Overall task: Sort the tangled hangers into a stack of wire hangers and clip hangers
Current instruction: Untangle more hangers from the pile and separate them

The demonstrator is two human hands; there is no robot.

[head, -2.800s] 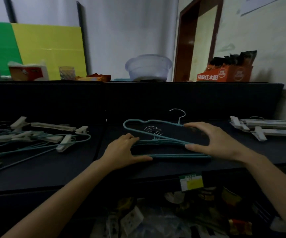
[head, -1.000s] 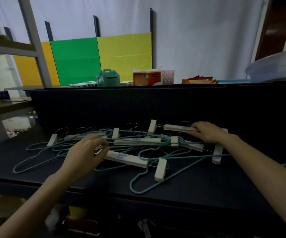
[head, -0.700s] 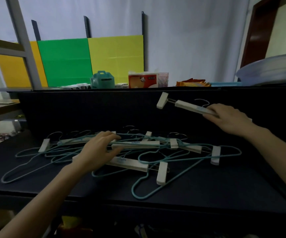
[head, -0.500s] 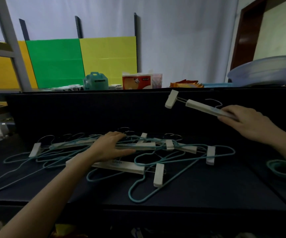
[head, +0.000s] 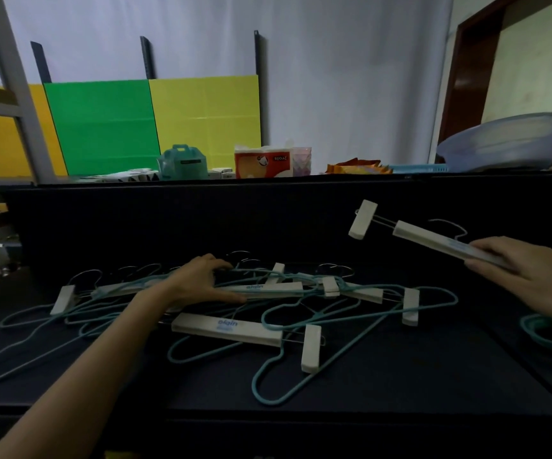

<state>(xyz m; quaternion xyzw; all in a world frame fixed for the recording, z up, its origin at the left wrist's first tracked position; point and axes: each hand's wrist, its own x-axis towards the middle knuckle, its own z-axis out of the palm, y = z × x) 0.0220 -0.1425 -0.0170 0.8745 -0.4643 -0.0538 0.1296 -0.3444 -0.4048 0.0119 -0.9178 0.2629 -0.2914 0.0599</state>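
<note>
Reading "elgin" in blue on two white clip hangers [head: 227,329] in the tangled pile [head: 268,313] on the dark table [head: 400,385]. A red tissue pack [head: 263,164] on the ledge says "2 rolls". The right hand [head: 529,276] is closed around one clip hanger [head: 433,241], held up in the air right of the pile. The left hand [head: 198,281] lies spread flat on the pile, fingers open. A pale basin [head: 503,144] sits far right; I cannot tell what is inside.

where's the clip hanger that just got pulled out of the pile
It's in the air on the right, held by the right hand: the clip hanger hangs above the tangled pile, in front of the dark back panel.
</note>
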